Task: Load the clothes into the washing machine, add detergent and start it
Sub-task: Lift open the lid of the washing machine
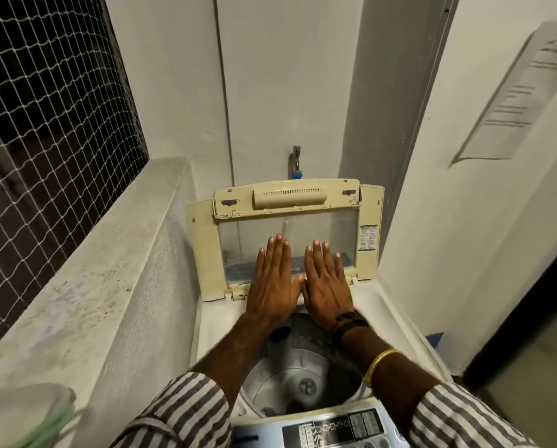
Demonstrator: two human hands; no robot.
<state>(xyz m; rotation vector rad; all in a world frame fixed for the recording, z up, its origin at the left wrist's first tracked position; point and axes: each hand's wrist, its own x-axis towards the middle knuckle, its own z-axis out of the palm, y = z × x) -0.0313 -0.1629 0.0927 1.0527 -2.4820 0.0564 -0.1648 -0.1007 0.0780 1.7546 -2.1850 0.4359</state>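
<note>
bearing illegible label (368, 238), raised washer lid (206, 250)

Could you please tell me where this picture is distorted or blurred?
Head view: wide-angle distortion bows the window netting; the paper notice and the pale object at bottom left are blurred; the left hand and right hand are sharp.

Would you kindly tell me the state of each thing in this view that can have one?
lid: open, standing upright at the back
drum: uncovered, no clothes visible inside
left hand: flat, fingers straight, holding nothing
right hand: flat, fingers straight, holding nothing
control panel: on or off cannot be told
tap: on or off cannot be told
</note>
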